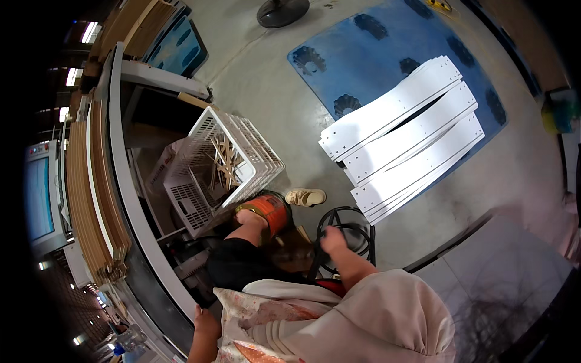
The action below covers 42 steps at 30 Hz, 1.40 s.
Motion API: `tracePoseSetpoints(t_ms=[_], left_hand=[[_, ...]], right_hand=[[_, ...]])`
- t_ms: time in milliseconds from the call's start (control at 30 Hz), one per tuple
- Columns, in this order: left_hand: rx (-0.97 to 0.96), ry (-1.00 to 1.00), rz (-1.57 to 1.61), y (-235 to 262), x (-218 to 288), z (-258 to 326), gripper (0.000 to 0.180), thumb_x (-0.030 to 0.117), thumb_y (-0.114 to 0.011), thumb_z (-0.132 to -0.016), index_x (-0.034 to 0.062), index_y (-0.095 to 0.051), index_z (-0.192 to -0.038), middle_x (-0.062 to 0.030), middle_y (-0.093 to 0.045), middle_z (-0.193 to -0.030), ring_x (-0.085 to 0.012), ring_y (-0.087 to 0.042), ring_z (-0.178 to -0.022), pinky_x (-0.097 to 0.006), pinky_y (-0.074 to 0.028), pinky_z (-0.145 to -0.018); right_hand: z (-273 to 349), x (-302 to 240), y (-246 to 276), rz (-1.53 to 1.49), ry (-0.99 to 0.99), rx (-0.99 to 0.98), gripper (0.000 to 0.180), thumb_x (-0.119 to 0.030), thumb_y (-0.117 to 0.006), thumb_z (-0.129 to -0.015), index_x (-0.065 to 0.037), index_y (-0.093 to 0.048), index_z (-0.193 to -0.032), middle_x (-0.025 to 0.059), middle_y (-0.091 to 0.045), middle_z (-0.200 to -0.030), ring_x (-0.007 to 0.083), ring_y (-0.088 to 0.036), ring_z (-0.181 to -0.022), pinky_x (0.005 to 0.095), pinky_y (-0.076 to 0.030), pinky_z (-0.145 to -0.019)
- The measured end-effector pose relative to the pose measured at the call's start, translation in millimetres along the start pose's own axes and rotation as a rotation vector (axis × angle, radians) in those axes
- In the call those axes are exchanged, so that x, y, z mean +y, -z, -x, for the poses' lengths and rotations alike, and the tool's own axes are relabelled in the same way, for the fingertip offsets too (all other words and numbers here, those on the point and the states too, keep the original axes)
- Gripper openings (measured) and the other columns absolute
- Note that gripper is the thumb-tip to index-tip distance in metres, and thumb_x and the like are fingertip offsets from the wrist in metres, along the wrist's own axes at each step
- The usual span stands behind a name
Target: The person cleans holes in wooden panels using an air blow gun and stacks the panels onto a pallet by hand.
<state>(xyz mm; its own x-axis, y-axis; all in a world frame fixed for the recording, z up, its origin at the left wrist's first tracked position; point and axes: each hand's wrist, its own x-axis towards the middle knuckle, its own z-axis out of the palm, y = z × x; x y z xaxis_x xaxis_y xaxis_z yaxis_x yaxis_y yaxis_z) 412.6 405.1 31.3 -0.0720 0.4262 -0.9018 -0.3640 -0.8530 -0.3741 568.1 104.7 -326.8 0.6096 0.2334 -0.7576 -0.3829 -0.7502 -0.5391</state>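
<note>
My right hand (333, 241) is closed round something dark at the near side of a black round frame (364, 231) made of rings and bars. Whether it grips the frame itself or a separate dark piece, I cannot make out. Down at the lower left, my left hand (207, 322) rests against the pale edge (177, 291) of a long machine or bench, its fingers partly hidden. Between my arms shows a bent bare leg (249, 225) below black shorts, next to an orange can (271, 210). A beige shoe (305, 197) stands on the floor.
White perforated crates (263, 148), nested together, hold thin brown offcuts. Stacked white drilled panels (411, 130) lie on a blue pallet (339, 45). Brown boards (88, 193) lean at the left by a screen (40, 196). A dark round base (282, 13) stands far off.
</note>
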Motion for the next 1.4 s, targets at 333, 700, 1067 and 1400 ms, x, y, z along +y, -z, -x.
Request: tracePoseSetpoints(t_ms=[333, 700, 1067, 1400], left_hand=[[0.820, -0.154, 0.677, 7.4, -5.7, 45.0, 0.022, 0.025, -0.052, -0.076, 0.0095, -0.066, -0.079, -0.0082, -0.063, -0.080, -0.0264, -0.059, -0.082, -0.047, -0.038, -0.092], [1.864, 0.263, 1.487, -103.8, 5.4, 81.0, 0.018, 0.004, -0.058, -0.067, 0.0060, -0.062, -0.084, -0.0081, -0.059, -0.082, -0.0264, -0.057, -0.083, -0.037, -0.046, -0.074], [0.867, 1.775, 1.987, -359.7, 125.9, 32.7, 0.042, 0.016, -0.060, -0.078, 0.0057, -0.051, -0.118, -0.0121, -0.045, -0.128, -0.0289, -0.036, -0.125, -0.042, -0.031, -0.102], [0.161, 2.028, 1.786, -536.4, 195.4, -0.1, 0.059, 0.037, -0.056, -0.082, 0.0055, -0.040, -0.129, -0.0109, -0.032, -0.141, -0.0262, -0.022, -0.135, -0.048, -0.017, -0.109]], right_hand=[[24.8, -156.3, -21.3, 0.109, 0.277, -0.643, 0.029, -0.029, -0.059, -0.079, -0.006, -0.064, -0.095, 0.0135, -0.065, -0.092, 0.0246, -0.061, -0.090, 0.0330, -0.047, -0.079], [189.7, -399.6, -8.1, -0.187, 1.007, -0.745, 0.027, -0.018, -0.059, -0.085, -0.001, -0.059, -0.064, 0.0064, -0.058, -0.068, 0.0139, -0.052, -0.064, 0.0264, -0.040, -0.060], [303.8, -403.5, -128.1, 0.605, 1.971, -0.735, 0.020, -0.007, -0.067, -0.069, -0.003, -0.062, -0.087, 0.0128, -0.058, -0.100, 0.0343, -0.052, -0.103, 0.0431, -0.041, -0.088], [311.1, -398.0, -133.7, 0.917, 2.115, -0.484, 0.041, -0.024, -0.062, -0.080, 0.003, -0.056, -0.110, 0.0248, -0.052, -0.112, 0.0417, -0.050, -0.101, 0.0472, -0.039, -0.092]])
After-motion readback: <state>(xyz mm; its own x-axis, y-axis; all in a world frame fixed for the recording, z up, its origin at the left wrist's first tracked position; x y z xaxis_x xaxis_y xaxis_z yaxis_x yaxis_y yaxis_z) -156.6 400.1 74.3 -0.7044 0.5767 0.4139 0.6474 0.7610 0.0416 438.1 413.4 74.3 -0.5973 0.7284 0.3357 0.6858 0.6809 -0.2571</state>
